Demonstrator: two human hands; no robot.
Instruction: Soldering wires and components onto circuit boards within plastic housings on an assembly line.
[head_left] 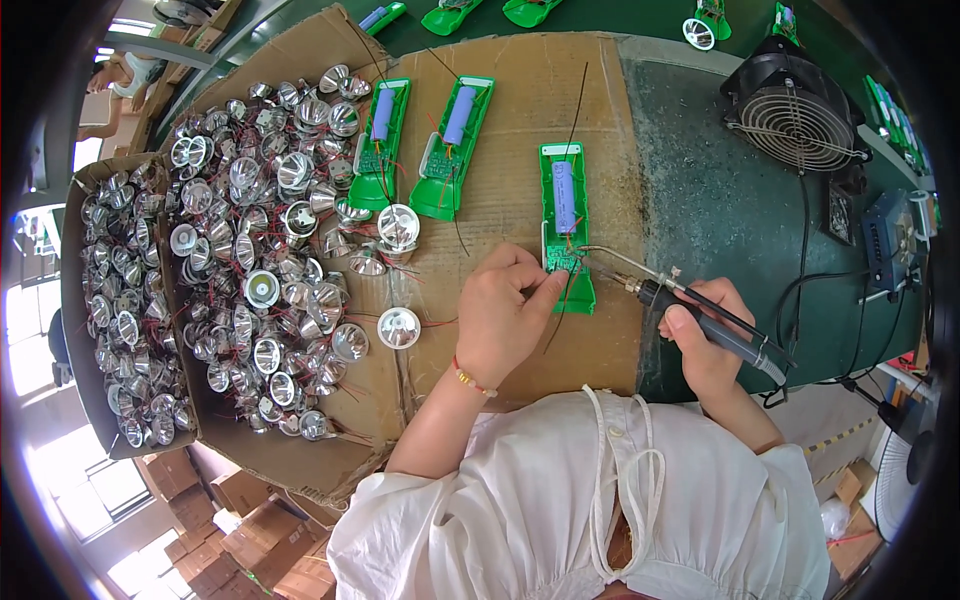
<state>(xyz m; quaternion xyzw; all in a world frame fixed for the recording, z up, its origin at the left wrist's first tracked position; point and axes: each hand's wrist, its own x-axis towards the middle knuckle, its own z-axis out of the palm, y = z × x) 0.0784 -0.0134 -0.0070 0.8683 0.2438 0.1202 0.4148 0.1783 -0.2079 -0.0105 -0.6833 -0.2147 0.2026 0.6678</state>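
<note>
Nearest, at the bench's near edge, the right hand (705,335) is closed around the dark handle of a soldering iron (700,315), whose bent metal tip reaches left to the small circuit board at the lower end of a green casing (567,225). The left hand (503,312) rests on the sheet of cardboard (520,120) just beside that casing, fingers curled and fingertips pressing its lower end; whether they pinch a wire there is hard to make out, since the fingers hide the spot. The casing lies open with a blue cylindrical cell in it. One loose silver reflector (399,327) sits left of the left hand. Further along the cardboard lie two more green casings (420,145), each with a cell and thin wires. A heap of silver reflectors (250,250) with red wires fills the cardboard's left side and an open box (80,330) at the bench's left edge. At the far right corner stands a black fan (797,115), partly cut off by the dark rim
</note>
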